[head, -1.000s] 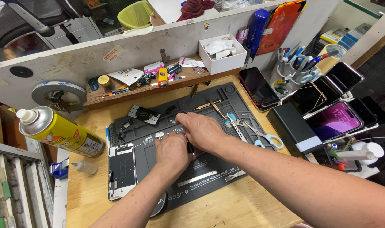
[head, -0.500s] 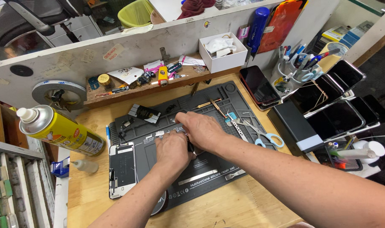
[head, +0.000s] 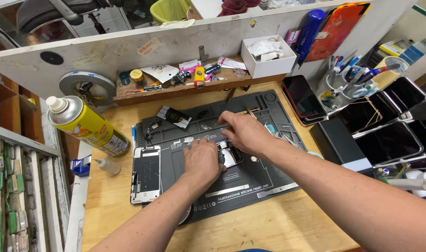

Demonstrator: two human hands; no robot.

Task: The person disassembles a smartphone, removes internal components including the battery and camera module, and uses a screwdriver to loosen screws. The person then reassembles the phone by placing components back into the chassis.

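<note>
Where the two hands meet over the grey repair mat (head: 250, 179), most of the opened phone (head: 231, 156) beneath them is covered, so only a strip of its pale frame and dark innards shows between the wrists. The left hand (head: 202, 161) lies palm down with curled fingers pressing on the phone's near end; whether it pinches anything cannot be told. The right hand (head: 243, 132) reaches across the far end with fingers bent, and a thin tool (head: 213, 126) seems to run out from its fingertips, too slender to identify. Left of the mat lies a separate phone screen (head: 146, 173), face up. A yellow spray can (head: 89, 125) leans beside it, cut by no edge but blurred at its cap. The mat sits on a wooden bench (head: 278, 224); a cluttered shelf (head: 175, 86) and white partition (head: 129, 46) rise behind, with dark phones (head: 390, 126) stacked at the right.
</note>
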